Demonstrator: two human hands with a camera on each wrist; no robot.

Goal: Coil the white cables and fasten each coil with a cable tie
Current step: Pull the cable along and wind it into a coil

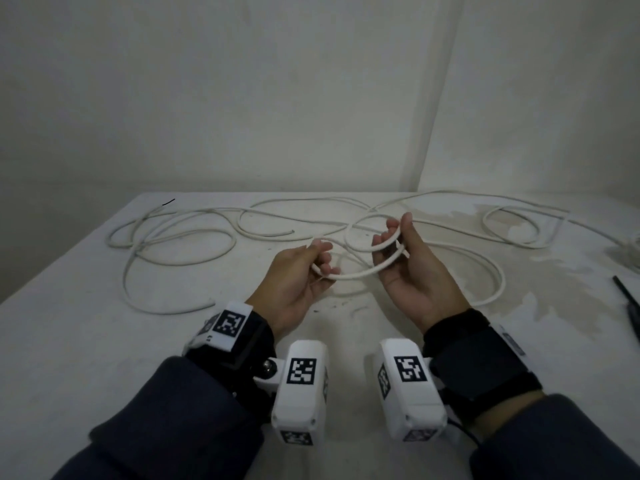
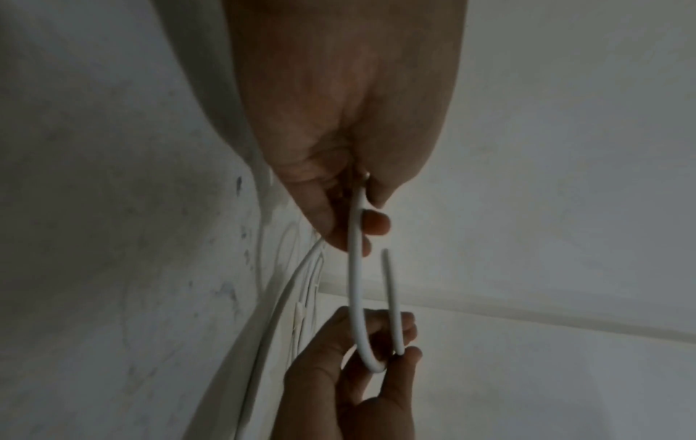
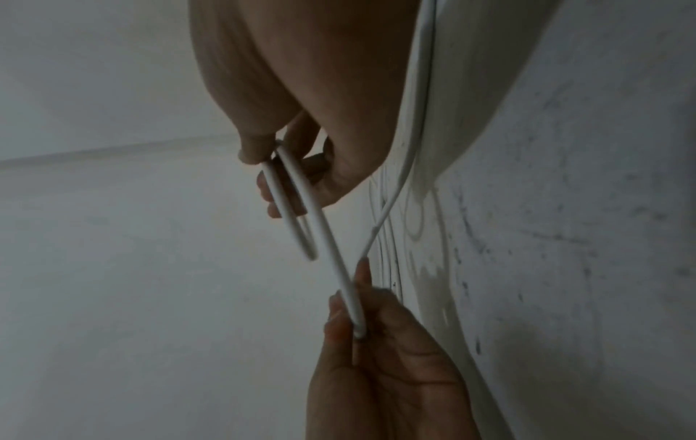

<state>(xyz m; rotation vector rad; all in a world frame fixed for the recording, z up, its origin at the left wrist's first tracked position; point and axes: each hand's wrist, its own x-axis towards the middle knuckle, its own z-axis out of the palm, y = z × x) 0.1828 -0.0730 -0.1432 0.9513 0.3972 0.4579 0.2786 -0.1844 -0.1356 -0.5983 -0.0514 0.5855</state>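
Both hands hold one white cable [image 1: 349, 274] above the table [image 1: 69, 306], palms facing up. Left hand [image 1: 298, 282] pinches the cable between thumb and curled fingers at the left side of a small loop. Right hand [image 1: 408, 271] grips the right side of that loop, where two turns pass between thumb and fingers [image 1: 382, 239]. Loop hangs in the air between the hands, sagging in a shallow arc, clear of the tabletop.

Left wrist view: the cable [image 2: 354, 282] leaves the left hand [image 2: 339, 134] and bends in a U at the right hand [image 2: 350, 372], a second strand running back alongside. Right wrist view: two strands [image 3: 297, 190] run out from the right hand [image 3: 301, 104], one going down into the left hand [image 3: 376, 357], its fingertips closed on it.

Rest of the cable trails off the right hand to the table and lies in loose loops across the far and right side. More loose white cable [image 1: 180, 233] sprawls over the left half of the table, uncoiled, cut ends showing. Black cable ties [image 1: 627, 299] lie at the right edge of the table, well apart from the hands. Small black bit [image 1: 169, 201] sits near the far left corner. Wrist-mounted camera units with printed markers [image 1: 301, 370] strapped on both wrists, dark sleeves behind.
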